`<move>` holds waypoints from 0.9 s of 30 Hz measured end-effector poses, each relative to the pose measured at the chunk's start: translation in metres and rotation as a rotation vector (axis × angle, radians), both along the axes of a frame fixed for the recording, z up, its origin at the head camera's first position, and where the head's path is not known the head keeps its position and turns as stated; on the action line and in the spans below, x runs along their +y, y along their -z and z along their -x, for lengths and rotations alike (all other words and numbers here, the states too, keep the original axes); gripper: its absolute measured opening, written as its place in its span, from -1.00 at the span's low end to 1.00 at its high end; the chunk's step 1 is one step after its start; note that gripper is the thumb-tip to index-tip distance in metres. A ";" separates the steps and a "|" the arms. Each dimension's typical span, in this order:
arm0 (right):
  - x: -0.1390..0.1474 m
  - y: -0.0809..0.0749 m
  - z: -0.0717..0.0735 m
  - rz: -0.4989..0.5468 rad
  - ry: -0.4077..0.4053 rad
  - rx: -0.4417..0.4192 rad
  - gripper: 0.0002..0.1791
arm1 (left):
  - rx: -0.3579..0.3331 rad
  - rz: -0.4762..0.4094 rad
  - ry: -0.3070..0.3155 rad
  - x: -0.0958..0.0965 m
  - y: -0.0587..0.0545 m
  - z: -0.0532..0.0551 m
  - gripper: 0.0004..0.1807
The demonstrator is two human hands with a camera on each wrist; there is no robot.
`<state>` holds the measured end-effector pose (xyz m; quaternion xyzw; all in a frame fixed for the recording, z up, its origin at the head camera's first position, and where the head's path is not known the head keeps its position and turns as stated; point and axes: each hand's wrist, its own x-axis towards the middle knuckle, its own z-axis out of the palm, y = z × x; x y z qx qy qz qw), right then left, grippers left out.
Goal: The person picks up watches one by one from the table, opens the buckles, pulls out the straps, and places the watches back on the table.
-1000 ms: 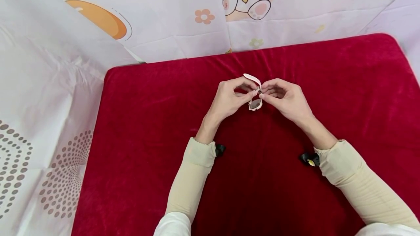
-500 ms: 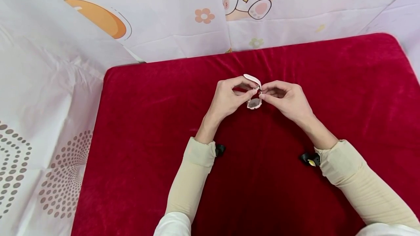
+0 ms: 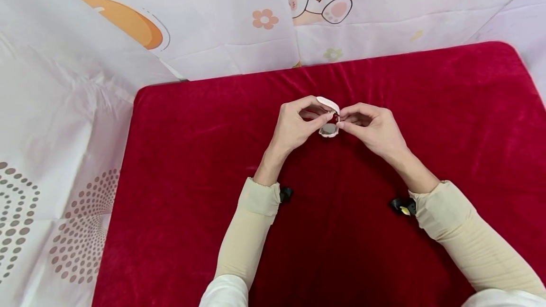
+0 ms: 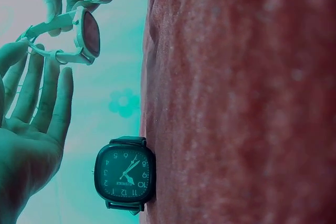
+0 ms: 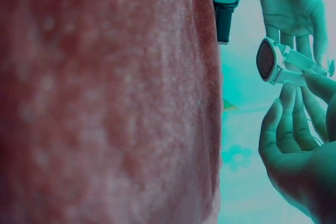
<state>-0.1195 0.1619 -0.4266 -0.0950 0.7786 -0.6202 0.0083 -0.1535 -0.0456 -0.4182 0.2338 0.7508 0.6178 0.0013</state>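
A pale wristwatch is held up over the red table by both hands, its case hanging lowest and its strap bent into a loop above. My left hand pinches the strap between thumb and fingers near the buckle. My right hand pinches the strap from the other side. In the left wrist view the round dark dial of the pale wristwatch faces away from the strap ends. A black square watch appears at the cloth below my left hand; the right wrist view also shows this black watch.
Red velvet cloth covers the table. A white printed curtain rises behind its far edge, and another hangs at the left. Small black devices sit at the left cuff and the right cuff.
The pale watch's case has swung up and slightly left, showing more of its grey side. My left hand has shifted a little left; the right hand has stayed nearly still.
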 end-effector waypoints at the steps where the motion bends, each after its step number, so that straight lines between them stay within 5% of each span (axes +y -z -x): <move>1: 0.000 0.000 0.000 0.003 -0.003 0.004 -0.78 | 0.001 0.010 -0.009 -0.001 0.000 0.000 -0.88; 14: 0.002 0.002 0.001 0.002 -0.024 0.043 -0.77 | -0.049 -0.030 0.010 -0.001 0.000 0.000 -0.83; 22: -0.004 -0.020 -0.007 -0.003 -0.052 0.051 -0.81 | -0.065 -0.059 -0.024 -0.002 0.002 0.000 -0.87; 27: -0.004 -0.020 -0.006 -0.007 -0.054 0.064 -0.80 | -0.060 -0.089 -0.032 -0.002 0.002 0.000 -0.86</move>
